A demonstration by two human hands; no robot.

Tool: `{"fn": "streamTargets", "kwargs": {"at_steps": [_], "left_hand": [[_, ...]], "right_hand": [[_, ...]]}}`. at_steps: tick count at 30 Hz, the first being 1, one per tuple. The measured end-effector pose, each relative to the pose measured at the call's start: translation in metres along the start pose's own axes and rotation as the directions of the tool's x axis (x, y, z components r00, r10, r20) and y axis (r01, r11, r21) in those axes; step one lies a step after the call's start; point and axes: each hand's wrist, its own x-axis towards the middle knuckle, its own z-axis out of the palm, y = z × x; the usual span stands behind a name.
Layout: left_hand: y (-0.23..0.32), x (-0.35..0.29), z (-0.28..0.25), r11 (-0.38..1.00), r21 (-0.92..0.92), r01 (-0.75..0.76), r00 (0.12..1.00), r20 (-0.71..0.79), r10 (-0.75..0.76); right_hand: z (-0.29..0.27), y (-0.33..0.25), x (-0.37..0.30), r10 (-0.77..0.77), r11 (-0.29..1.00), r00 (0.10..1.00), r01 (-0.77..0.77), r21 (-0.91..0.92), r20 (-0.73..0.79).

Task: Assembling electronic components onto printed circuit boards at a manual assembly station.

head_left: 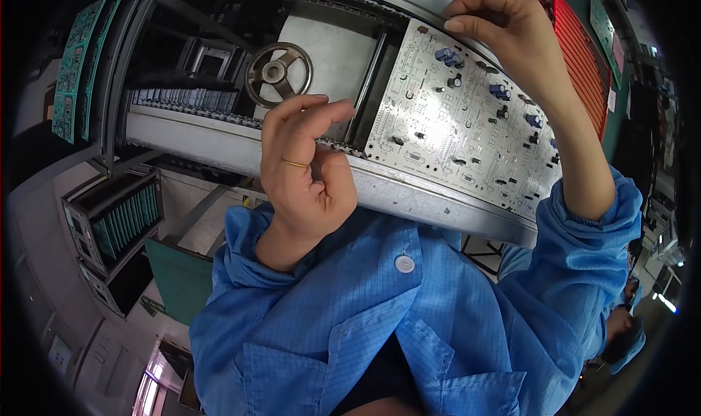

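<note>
A white circuit board (431,94) lies across the conveyor rails, slightly right of centre, with blue and black capacitors (500,92) and other small parts standing on it. My right hand (515,40) is over the board's far edge, near its far left corner. Its thumb and index finger are bent toward each other in a pinch; anything between them is too small to make out. My left hand (307,171) hovers above the near rail, just left of the board. Its fingers are curled and the thumb is folded in, so what the palm may hold is hidden.
A metal handwheel (278,74) sits between the rails, left of the board. The near rail (438,200) runs in front of my body. Red bins (580,65) stand at the far right. Green boards (77,73) hang at the far left, above a rack of boards (128,222).
</note>
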Motion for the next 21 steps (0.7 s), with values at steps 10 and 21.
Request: {"fn": "streamTargets", "kwargs": {"at_steps": [10,21], "left_hand": [[-0.0034,-0.0025,-0.0028,1.0,-0.025,-0.004,0.999,0.047,0.005],[-0.0071,0.0041,-0.0012,0.993,0.076,-0.093,0.994,0.069,0.088]], "right_hand": [[0.0088,-0.0002,-0.0032,0.064,0.996,0.997,-0.061,-0.069,0.047],[0.0083,0.0014,-0.0018,0.024,0.994,0.997,-0.017,-0.104,0.075]]}}
